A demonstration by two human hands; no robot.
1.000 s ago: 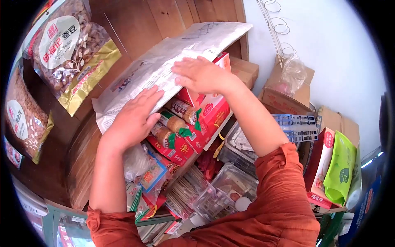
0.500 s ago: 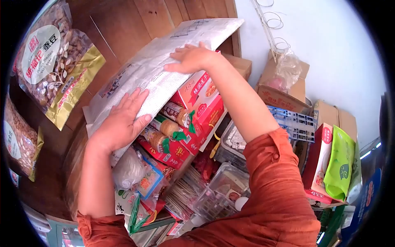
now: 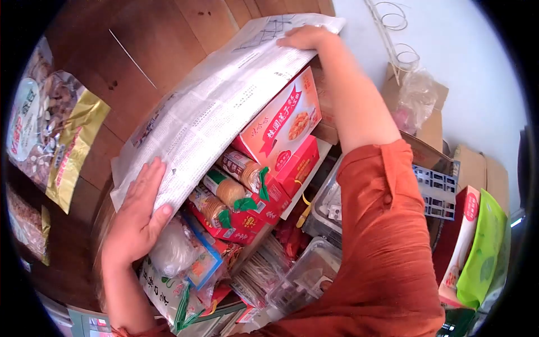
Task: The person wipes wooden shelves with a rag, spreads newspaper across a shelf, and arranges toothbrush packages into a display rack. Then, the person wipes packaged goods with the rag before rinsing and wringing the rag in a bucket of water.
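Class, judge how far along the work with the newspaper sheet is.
Done: the newspaper sheet lies spread out. In hand: the left hand rests at its lower left corner, the right hand at its upper right end. Probably left: smoothing the creases that show, and letting go.

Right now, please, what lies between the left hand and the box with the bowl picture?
In the head view, the newspaper and three green-ended biscuit rolls lie between left hand and box.

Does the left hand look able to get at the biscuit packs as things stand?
Probably yes: the biscuit packs poke out past the edge of the newspaper, green ends uncovered, and the left hand is close by.
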